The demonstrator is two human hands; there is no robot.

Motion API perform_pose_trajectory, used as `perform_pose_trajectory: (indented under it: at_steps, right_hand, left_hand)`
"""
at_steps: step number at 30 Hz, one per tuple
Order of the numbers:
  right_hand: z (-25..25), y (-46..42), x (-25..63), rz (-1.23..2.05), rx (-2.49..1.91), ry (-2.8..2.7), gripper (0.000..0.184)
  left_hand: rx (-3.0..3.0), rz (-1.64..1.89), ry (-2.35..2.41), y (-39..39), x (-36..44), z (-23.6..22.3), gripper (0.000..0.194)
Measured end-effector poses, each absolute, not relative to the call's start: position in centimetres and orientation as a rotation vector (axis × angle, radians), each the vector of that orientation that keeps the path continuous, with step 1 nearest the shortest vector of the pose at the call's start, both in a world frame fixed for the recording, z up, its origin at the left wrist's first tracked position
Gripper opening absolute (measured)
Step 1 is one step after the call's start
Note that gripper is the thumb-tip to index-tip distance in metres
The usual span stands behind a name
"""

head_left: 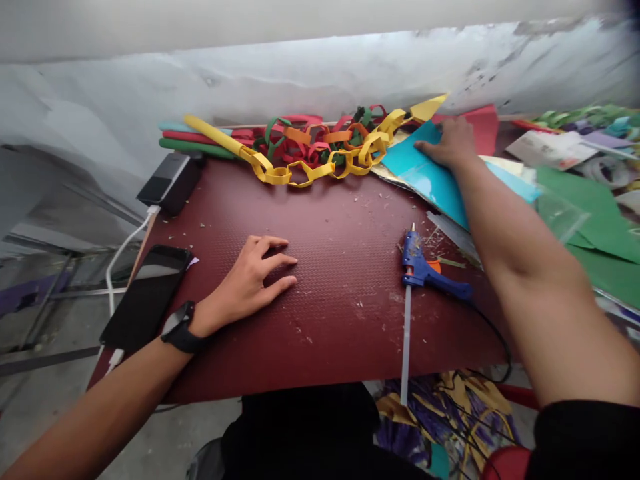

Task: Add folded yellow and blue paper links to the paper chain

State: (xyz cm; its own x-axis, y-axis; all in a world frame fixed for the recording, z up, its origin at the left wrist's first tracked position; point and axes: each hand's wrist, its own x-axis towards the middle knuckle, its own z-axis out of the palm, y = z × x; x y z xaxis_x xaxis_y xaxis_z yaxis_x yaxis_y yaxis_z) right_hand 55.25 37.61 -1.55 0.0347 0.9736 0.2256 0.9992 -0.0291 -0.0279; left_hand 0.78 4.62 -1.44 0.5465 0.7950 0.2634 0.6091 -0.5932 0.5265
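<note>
My left hand (250,280) lies flat on the dark red table top (325,313), fingers spread, holding nothing; a black watch sits on its wrist. My right hand (450,143) reaches to the far right and presses on a blue paper sheet (425,175), fingers curled over its upper edge. A paper chain (320,150) of yellow, red, orange and green links lies along the back of the table, just left of that hand. A blue glue gun (425,267) with a long glue stick lies on the table under my right forearm.
A black phone (147,293) on a white cable rests at the left edge, with a black power bank (170,180) behind it. Rolled paper strips (200,137) lie at the back left. Green and other coloured sheets (600,233) pile up at the right. Paper scraps litter the table.
</note>
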Motion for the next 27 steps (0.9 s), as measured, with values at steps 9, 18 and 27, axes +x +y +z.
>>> perform_pose_trajectory:
  at_steps: [9,18,27]
  right_hand:
    - [-0.1,35.6,52.9,-0.124,-2.159,-1.904,0.078]
    - [-0.5,35.4,52.7,-0.125,-2.180,-1.915,0.077]
    - [-0.8,36.2,53.2,-0.180,-2.162,-1.928,0.044]
  left_hand:
    - [2.412,0.703,1.158,4.5,0.8,-1.4,0.028]
    - [2.417,0.681,1.168,4.6,0.8,-1.3,0.029]
    - [2.360,0.647,1.194,4.6,0.8,-1.1,0.027]
